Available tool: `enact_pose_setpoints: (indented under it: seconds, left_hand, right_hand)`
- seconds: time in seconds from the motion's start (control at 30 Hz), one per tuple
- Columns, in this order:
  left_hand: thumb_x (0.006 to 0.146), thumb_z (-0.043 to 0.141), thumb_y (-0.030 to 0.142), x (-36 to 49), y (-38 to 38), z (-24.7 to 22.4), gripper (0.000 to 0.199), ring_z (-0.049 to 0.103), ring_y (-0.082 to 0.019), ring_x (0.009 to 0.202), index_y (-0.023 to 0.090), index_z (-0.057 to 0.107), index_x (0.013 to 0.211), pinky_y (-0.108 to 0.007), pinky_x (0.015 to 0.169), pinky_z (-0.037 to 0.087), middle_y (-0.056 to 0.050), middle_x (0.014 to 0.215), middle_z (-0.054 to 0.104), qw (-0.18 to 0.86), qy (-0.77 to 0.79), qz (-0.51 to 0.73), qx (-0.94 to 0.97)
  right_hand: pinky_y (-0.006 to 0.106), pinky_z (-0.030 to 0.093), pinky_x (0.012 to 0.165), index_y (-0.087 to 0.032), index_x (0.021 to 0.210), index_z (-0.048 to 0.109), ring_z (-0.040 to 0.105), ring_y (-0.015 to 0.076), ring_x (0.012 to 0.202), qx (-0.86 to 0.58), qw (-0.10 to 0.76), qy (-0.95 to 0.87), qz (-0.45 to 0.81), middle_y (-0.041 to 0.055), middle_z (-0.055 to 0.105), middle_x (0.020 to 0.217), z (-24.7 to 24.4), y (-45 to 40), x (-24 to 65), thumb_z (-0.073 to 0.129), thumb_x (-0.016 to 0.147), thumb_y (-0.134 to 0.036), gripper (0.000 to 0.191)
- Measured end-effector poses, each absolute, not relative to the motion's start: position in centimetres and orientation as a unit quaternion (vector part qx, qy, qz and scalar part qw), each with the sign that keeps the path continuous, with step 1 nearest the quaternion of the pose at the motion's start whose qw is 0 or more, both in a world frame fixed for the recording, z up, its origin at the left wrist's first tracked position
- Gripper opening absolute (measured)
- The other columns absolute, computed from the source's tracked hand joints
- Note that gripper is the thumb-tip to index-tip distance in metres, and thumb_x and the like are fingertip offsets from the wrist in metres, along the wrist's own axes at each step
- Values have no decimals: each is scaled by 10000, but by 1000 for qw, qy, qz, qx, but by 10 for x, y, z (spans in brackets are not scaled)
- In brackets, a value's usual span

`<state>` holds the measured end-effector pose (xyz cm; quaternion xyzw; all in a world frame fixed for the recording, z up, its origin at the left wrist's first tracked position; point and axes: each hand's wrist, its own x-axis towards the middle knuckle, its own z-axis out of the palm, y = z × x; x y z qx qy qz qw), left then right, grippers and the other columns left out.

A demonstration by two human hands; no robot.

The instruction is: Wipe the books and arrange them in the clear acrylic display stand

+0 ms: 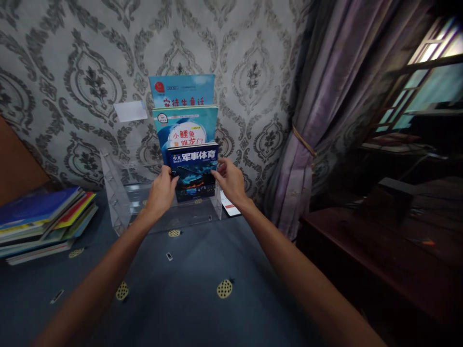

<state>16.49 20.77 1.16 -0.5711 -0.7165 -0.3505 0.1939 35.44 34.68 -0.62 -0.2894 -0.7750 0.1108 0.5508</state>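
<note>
A dark blue book [195,173] stands upright at the front of a clear plastic rack [117,197]. My left hand [162,190] grips its left edge, and my right hand [230,179] pinches its right edge. Behind it rises a teal book [162,127] with a white circle on its cover, and further back a taller light blue book [184,89]. The rack's tiers are see-through, so which one the dark book's bottom rests in is hard to tell.
A stack of books [43,217] lies on the blue tablecloth [181,299] at the left. A phone [229,205] lies by the rack's right side. Patterned wallpaper is behind, with a purple curtain [300,120] and dark red furniture [347,241] to the right.
</note>
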Motion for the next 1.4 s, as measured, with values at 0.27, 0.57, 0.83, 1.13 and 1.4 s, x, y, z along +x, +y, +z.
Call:
enact_pose_setpoints:
  seconds: [0.27, 0.57, 0.83, 1.13, 1.4]
  left_hand:
    - [1047, 378, 315, 181, 202, 7, 234, 730, -304, 916, 167, 426, 1222, -352, 715, 504, -134, 1056, 732, 197, -796, -244, -517]
    - [1059, 337, 301, 189, 200, 7, 232, 730, -310, 923, 156, 470, 1181, -338, 688, 478, -142, 1044, 735, 190, -819, -207, -500]
    - [1056, 328, 282, 186, 201, 8, 232, 726, -278, 916, 167, 492, 1175, -322, 703, 490, -141, 1024, 734, 188, -813, -212, -509]
    - [1047, 349, 286, 182, 203, 9, 240, 724, -292, 899, 160, 509, 1173, -335, 699, 495, -152, 976, 728, 192, -811, -217, -509]
    - [1053, 306, 300, 183, 203, 10, 276, 727, -306, 890, 156, 494, 1194, -335, 677, 486, -148, 974, 733, 189, -819, -194, -506]
  right_hand:
    - [366, 497, 725, -196, 1105, 721, 633, 237, 745, -269, 569, -770, 106, 64, 674, 818, -20, 342, 354, 550, 904, -277, 276]
    - [344, 490, 704, -218, 1087, 738, 612, 229, 754, -266, 575, -762, 135, 52, 619, 807, -23, 338, 351, 511, 900, -241, 295]
    - [337, 485, 726, -218, 1098, 747, 591, 222, 748, -261, 578, -761, 139, 47, 607, 791, -24, 340, 350, 484, 894, -215, 333]
    - [362, 503, 765, -212, 1148, 735, 602, 237, 777, -259, 568, -770, 131, 63, 638, 820, -23, 341, 352, 457, 910, -210, 366]
    - [365, 511, 744, -202, 1157, 728, 623, 250, 818, -271, 557, -773, 139, 76, 641, 844, -21, 339, 352, 445, 897, -196, 385]
